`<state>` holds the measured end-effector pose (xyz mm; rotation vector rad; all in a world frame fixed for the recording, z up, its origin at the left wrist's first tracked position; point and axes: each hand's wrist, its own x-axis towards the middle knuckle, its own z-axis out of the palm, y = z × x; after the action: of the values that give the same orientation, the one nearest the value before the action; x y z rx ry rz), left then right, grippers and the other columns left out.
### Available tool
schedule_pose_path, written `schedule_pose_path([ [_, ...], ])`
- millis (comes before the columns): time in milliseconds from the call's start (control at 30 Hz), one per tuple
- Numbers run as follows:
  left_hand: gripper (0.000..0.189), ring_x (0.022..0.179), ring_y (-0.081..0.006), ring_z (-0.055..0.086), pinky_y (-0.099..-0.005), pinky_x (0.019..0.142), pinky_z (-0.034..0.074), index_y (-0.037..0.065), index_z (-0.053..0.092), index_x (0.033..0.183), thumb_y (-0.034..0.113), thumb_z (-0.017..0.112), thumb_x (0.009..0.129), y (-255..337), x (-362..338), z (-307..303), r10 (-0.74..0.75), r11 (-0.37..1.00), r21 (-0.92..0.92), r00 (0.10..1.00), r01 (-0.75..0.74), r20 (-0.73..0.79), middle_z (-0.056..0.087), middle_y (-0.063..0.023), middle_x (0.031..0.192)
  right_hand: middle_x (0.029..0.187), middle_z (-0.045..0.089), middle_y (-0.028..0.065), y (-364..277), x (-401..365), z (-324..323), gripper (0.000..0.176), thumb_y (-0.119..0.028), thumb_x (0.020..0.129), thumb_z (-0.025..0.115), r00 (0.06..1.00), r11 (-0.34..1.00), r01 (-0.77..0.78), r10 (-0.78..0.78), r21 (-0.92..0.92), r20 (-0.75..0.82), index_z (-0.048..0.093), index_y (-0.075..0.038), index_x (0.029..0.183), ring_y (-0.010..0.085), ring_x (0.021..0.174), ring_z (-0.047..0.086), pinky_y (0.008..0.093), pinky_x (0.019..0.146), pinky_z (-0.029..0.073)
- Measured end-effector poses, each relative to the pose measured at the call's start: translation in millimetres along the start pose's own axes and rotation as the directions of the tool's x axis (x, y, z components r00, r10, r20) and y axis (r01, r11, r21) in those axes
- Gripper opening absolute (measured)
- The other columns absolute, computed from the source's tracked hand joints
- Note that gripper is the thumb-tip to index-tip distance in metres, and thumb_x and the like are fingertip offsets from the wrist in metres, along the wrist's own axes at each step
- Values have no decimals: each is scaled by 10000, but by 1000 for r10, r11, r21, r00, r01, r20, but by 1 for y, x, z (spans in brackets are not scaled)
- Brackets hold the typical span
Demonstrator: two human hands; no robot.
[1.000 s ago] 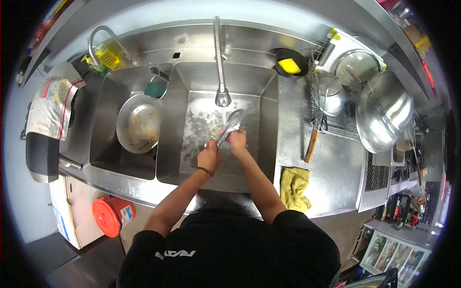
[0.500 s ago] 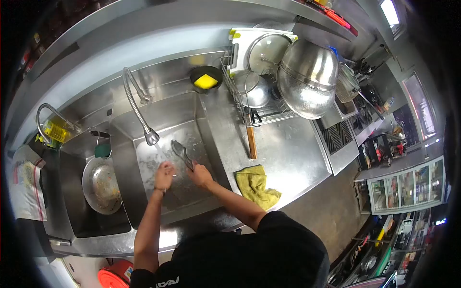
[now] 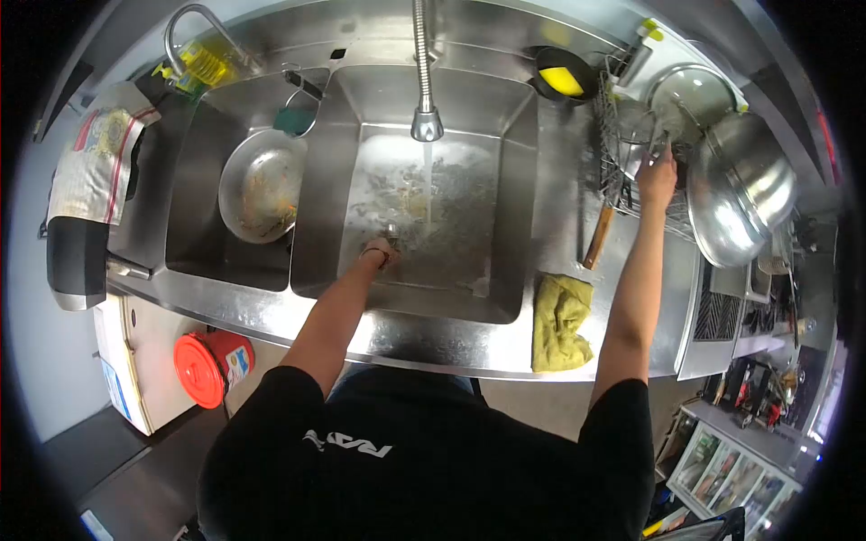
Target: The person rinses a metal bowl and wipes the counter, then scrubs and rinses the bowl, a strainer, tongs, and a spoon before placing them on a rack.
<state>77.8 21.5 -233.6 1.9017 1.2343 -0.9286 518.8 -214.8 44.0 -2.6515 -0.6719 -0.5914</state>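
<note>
My right hand is stretched out over the wire dish rack. Its fingers are closed on metal tongs, which point away from me among the dishes. Low in the right sink basin is my left hand, with its fingers curled. Something small and shiny shows at the fingertips, too small to name. Water runs from the spring-hose faucet onto the basin floor, beyond my left hand.
A used pan lies in the left basin. Behind the sink stands a black pan with a yellow sponge. The rack holds a large steel bowl and a lid. A yellow-green cloth lies on the counter.
My right hand has carried the tongs from the sink to the rack on the right. My left hand has left the water stream and gone lower in the basin. The view has swung.
</note>
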Motion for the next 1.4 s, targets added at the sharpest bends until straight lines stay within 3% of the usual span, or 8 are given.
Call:
schedule_pose_path([
  [367,257,1059,-270,553,-423,837,451,72,632,1029,177,499,837,18,56,43,-206,979,-28,969,204,-137,585,-93,1134,1074,573,178,-17,-82,-41,259,-143,830,564,966,971,209,-186,118,-180,574,5,1043,325,1020,538,380,862,427],
  [500,281,1044,-320,547,-423,842,450,44,616,1010,220,458,857,7,122,98,-333,828,-545,898,134,-286,573,-169,1107,1069,575,153,-59,-95,-67,217,-73,803,567,943,906,323,-283,272,-175,582,-19,1013,307,1027,538,392,866,429],
  [733,301,857,-288,607,-369,724,486,33,587,1018,268,443,895,33,90,42,308,863,433,951,-263,-38,601,-201,1003,1058,562,161,-123,-3,-30,218,-124,802,537,936,859,308,-350,410,29,578,-42,1000,357,984,526,404,845,430],
  [800,352,756,-198,579,-349,652,473,48,518,1124,287,525,866,83,11,-11,157,825,-518,972,-227,-176,584,-73,814,1037,570,185,-132,36,8,246,-163,802,537,931,871,299,-356,391,81,579,-41,1012,362,980,530,401,842,430],
  [967,283,525,-81,460,-264,451,379,39,550,1045,272,472,904,95,-4,-46,493,557,-440,707,-704,-507,503,-13,659,1101,556,210,-145,102,102,436,-262,774,575,851,919,256,-362,301,380,514,-76,1164,354,1037,522,394,882,422],
  [1167,285,540,-185,522,-320,531,431,27,558,994,279,464,901,73,-102,-70,389,601,-358,653,-714,-649,557,-98,621,1240,469,213,-139,126,188,627,-339,745,559,715,975,223,-146,-25,683,374,-84,1287,333,1160,454,394,950,389],
  [1300,264,402,-59,349,-223,370,285,93,552,961,323,428,926,75,-151,-84,396,152,-949,896,-278,-199,399,32,541,1126,550,200,-162,122,140,608,-386,726,585,803,952,37,-209,303,558,434,-102,1242,331,1056,524,377,867,425],
  [1400,279,397,-63,328,-215,354,261,106,532,943,361,420,924,70,-144,-77,423,72,-971,888,-229,-178,367,41,534,1141,542,148,-171,85,105,519,-282,765,544,876,481,-167,-328,861,353,437,-76,1229,268,1023,530,355,844,414],
])
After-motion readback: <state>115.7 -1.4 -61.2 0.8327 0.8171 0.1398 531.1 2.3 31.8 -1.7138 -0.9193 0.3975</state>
